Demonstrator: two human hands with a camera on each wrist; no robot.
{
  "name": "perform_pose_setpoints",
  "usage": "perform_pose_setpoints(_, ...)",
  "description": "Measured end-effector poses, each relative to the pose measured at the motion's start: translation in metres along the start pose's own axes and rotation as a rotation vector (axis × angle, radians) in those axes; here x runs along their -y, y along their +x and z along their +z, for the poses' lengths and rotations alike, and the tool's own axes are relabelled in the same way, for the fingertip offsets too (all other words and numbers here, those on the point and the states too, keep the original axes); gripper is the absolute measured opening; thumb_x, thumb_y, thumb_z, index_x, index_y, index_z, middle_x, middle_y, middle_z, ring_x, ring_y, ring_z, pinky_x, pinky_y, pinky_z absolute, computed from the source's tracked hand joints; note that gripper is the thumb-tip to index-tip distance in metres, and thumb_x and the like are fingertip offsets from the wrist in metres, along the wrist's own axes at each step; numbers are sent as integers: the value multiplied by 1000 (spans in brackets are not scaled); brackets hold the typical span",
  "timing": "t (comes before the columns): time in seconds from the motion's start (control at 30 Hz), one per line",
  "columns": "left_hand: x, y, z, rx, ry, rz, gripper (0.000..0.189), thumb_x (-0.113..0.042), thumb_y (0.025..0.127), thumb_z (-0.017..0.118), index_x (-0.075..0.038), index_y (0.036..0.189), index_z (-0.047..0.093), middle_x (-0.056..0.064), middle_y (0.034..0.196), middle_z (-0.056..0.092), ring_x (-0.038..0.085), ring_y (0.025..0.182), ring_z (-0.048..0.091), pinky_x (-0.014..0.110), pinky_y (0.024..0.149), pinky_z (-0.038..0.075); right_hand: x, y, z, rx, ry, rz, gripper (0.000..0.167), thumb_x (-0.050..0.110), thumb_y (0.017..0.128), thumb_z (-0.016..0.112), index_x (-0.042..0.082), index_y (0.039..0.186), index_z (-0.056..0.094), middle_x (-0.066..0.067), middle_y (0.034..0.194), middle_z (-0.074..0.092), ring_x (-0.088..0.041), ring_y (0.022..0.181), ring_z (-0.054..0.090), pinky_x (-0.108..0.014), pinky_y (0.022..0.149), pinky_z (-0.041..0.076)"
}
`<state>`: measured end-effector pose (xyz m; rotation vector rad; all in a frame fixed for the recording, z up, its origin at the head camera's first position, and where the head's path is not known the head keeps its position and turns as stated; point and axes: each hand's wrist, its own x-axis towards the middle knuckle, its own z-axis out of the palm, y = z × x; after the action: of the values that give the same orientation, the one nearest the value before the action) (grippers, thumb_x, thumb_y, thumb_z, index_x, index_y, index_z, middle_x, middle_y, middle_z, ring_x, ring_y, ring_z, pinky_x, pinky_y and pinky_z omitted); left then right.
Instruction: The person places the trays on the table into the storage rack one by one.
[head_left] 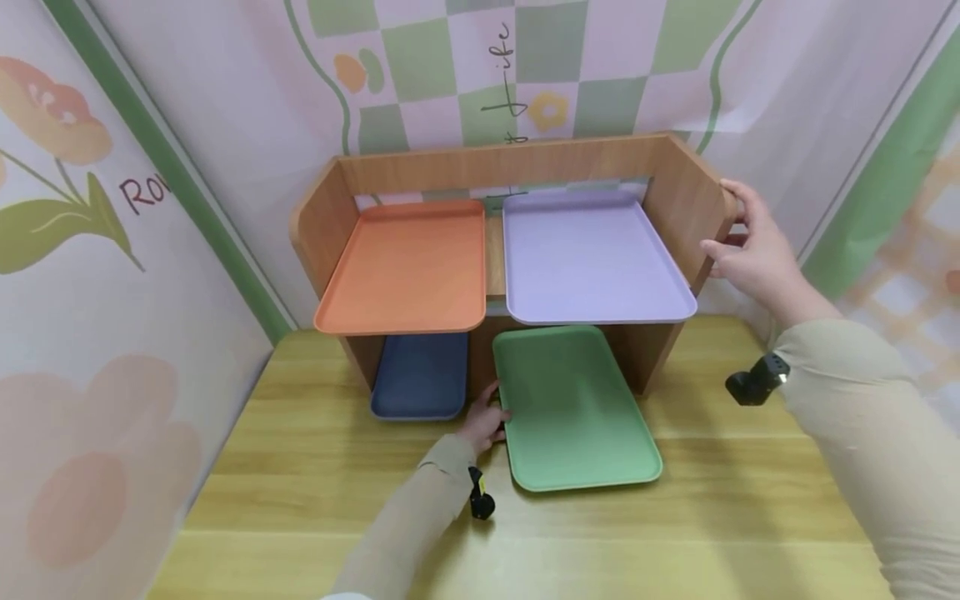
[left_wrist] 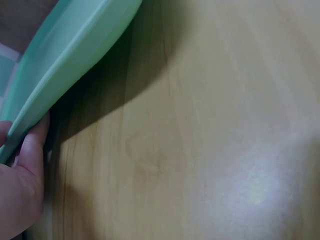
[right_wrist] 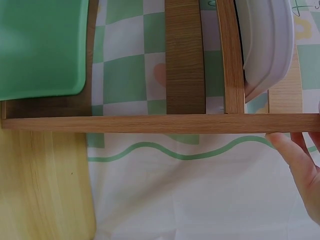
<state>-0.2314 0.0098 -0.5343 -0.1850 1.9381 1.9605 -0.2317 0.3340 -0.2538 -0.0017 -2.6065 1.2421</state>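
Note:
A green tray lies partly inside the lower right compartment of a two-tier wooden shelf, its near end jutting out over the table. My left hand grips the tray's left edge between thumb and fingers. In the left wrist view that edge of the green tray is raised off the tabletop, with my left hand at its corner. At the shelf's upper right, my right hand holds the front edge of the side panel. The right wrist view shows thumb and fingertips of my right hand against that panel.
On the upper tier sit an orange tray at left and a lilac tray at right, both overhanging the front. A dark blue tray occupies the lower left compartment. Patterned cloth hangs behind the wooden table.

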Motion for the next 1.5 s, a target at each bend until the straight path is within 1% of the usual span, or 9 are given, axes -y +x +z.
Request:
perform_pose_setpoints(0.17, 2, -1, -2, 6, -19, 10, 71, 1, 88, 55, -24, 149, 29, 21, 130, 49, 5, 51, 47, 17, 43, 40, -1, 1, 0, 2, 4, 1, 75, 11, 94, 51, 46, 148, 11, -23, 136, 29, -45, 118, 42, -19, 58, 53)
perform_pose_setpoints(0.23, 3, -3, -3, 26, -34, 20, 73, 2, 88, 55, -23, 150, 26, 20, 124, 52, 6, 59, 54, 18, 48, 45, -2, 1, -1, 2, 3, -1, 75, 12, 94, 52, 46, 147, 11, -22, 135, 30, -45, 118, 41, -18, 57, 52)
perform_pose_setpoints(0.3, 4, -7, -3, 55, -53, 19, 75, 2, 88, 54, -20, 151, 22, 19, 125, 52, 9, 70, 59, 22, 57, 51, -2, 1, -1, 0, 3, -1, 75, 12, 94, 52, 46, 147, 12, -19, 133, 32, -45, 117, 42, -18, 57, 52)
perform_pose_setpoints(0.43, 9, -19, -6, 171, -128, -27, 79, 4, 88, 50, -16, 153, 10, 25, 134, 45, 23, 97, 61, 39, 81, 55, -2, 1, 0, -6, 4, -2, 75, 12, 93, 53, 46, 147, 13, -15, 129, 34, -44, 116, 43, -19, 57, 52)
perform_pose_setpoints(0.53, 14, -29, -8, 253, -149, -67, 81, 6, 88, 48, -15, 153, 3, 29, 134, 45, 28, 105, 59, 48, 90, 51, -3, 1, 0, 2, 4, 1, 76, 12, 94, 53, 46, 147, 12, -19, 132, 32, -44, 117, 42, -19, 57, 52)
perform_pose_setpoints(0.73, 20, -41, -13, 332, -148, -83, 90, 12, 84, 47, -18, 153, -2, 29, 126, 52, 24, 93, 62, 52, 88, 51, -2, 1, 0, 15, 6, 14, 76, 13, 94, 51, 48, 147, 9, -24, 138, 27, -47, 120, 39, -18, 57, 52)
perform_pose_setpoints(1.03, 28, -49, -20, 397, -162, -96, 96, 20, 83, 45, -25, 153, -1, 33, 136, 43, 34, 98, 64, 50, 83, 54, -4, 0, -1, 15, 15, 16, 76, 13, 94, 52, 51, 145, 10, -24, 139, 27, -46, 120, 40, -19, 57, 52)
perform_pose_setpoints(1.27, 31, -51, -21, 378, -171, -69, 96, 22, 81, 46, -25, 153, 3, 33, 131, 47, 37, 95, 65, 48, 80, 55, -1, 0, 2, 18, 14, 12, 76, 12, 94, 52, 51, 145, 11, -25, 139, 27, -44, 117, 42, -18, 57, 52)
perform_pose_setpoints(1.5, 24, -48, -21, 347, -142, -29, 90, 20, 81, 46, -19, 153, 9, 30, 124, 54, 31, 90, 66, 42, 74, 58, -2, 1, -1, 24, 5, 10, 75, 14, 94, 52, 53, 144, 12, -22, 138, 29, -41, 116, 43, -19, 59, 53)
